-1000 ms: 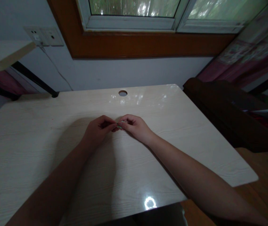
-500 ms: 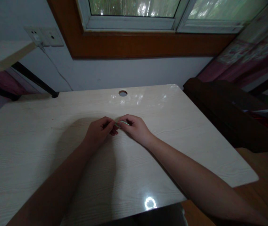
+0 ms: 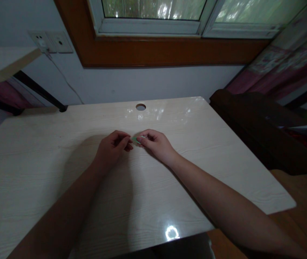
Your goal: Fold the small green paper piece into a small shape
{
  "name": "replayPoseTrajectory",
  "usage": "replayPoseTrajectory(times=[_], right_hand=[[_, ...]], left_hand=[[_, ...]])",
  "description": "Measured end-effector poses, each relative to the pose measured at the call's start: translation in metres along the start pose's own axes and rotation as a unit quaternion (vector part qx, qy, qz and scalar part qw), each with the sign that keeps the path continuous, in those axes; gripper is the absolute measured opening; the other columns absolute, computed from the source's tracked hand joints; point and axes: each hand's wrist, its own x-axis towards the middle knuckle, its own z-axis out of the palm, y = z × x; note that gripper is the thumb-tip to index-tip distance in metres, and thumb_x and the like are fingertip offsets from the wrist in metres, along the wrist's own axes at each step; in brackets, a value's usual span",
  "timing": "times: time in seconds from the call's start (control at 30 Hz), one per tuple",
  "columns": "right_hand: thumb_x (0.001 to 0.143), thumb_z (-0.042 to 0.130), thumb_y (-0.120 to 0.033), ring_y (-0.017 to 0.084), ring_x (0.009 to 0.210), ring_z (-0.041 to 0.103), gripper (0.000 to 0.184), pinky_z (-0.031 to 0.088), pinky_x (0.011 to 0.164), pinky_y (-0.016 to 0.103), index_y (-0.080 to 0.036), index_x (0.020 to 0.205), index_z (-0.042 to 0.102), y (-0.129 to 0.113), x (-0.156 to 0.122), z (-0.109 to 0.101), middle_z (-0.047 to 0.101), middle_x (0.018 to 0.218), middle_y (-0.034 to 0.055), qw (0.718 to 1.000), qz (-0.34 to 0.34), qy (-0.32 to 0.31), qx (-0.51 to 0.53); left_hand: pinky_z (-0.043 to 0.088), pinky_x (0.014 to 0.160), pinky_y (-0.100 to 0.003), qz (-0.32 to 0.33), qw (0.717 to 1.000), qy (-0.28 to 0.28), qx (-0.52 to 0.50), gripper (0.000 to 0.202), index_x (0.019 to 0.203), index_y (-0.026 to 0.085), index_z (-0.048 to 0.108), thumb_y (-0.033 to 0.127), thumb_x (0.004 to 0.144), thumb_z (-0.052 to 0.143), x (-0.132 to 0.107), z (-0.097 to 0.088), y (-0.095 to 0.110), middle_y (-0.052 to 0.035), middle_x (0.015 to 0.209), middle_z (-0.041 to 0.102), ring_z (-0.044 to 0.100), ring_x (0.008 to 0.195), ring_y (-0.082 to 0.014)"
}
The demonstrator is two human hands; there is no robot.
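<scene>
A small, flat, light green piece (image 3: 135,139) is pinched between the thumb and fingers of my right hand (image 3: 154,141). It is held just above the desk, and its kind is too small to make out. My left hand (image 3: 112,145) is at its left side with thumb and forefinger brought together, their tips right by the green edge. Whether those tips grip the piece or anything else is hidden. The other left fingers curl loosely underneath. Both forearms reach in over the pale wood-grain desk (image 3: 153,187).
A round cable hole (image 3: 140,107) lies near the desk's back edge. On the left a raised shelf (image 3: 7,63) stands on black legs, below a wall socket (image 3: 42,41) with a white cable. Dark furniture (image 3: 256,126) and a curtain (image 3: 274,61) are at the right.
Both hands have shifted slightly upward, and the left fingertips have drawn a little to the left. More of the green piece's flat face shows between the hands now.
</scene>
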Motion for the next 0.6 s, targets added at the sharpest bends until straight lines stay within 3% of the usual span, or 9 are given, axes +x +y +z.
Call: replayPoseTrajectory(times=[0.2,0.33,0.5,0.6], right_hand=[[0.082,0.070,-0.043,0.013,0.068,0.059,0.026,0.046,0.066,0.027,-0.017,0.087,0.068,0.0019,-0.0009,-0.0004,0.067,0.076,0.0020,0.999,-0.005,-0.040,0.012],[0.083,0.070,-0.043,0.013,0.067,0.059,0.027,0.046,0.065,0.027,-0.016,0.089,0.070,0.0005,-0.0016,0.0007,0.067,0.075,0.0021,0.998,0.004,-0.055,0.012],[0.082,0.072,-0.040,0.012,0.072,0.062,0.027,0.052,0.070,0.028,-0.020,0.099,0.067,-0.0004,-0.0029,0.0038,0.067,0.081,0.0009,0.995,-0.011,-0.037,0.096],[0.083,0.071,-0.040,0.013,0.077,0.064,0.026,0.054,0.073,0.029,-0.022,0.101,0.064,-0.0011,-0.0045,0.0041,0.068,0.090,0.0018,0.996,-0.032,-0.025,0.073]], left_hand=[[0.060,0.069,-0.029,0.015,0.999,-0.045,0.009,0.026,0.095,0.018,0.067,0.038,0.081,0.075,-0.0017,-0.0002,0.0012,-0.0039,0.078,0.075,0.073,0.070,-0.0173],[0.059,0.070,-0.028,0.017,0.999,-0.032,0.017,0.020,0.091,0.018,0.069,0.035,0.082,0.074,-0.0020,-0.0013,-0.0013,-0.0035,0.078,0.075,0.073,0.072,-0.0167],[0.060,0.072,-0.029,0.019,1.000,-0.008,0.008,0.020,0.088,0.018,0.069,0.036,0.082,0.075,-0.0015,-0.0017,-0.0035,-0.0037,0.077,0.076,0.074,0.072,-0.0177],[0.060,0.072,-0.029,0.021,1.000,0.015,0.009,0.021,0.088,0.018,0.068,0.037,0.082,0.075,-0.0011,-0.0025,-0.0045,-0.0040,0.077,0.076,0.074,0.072,-0.0181]])
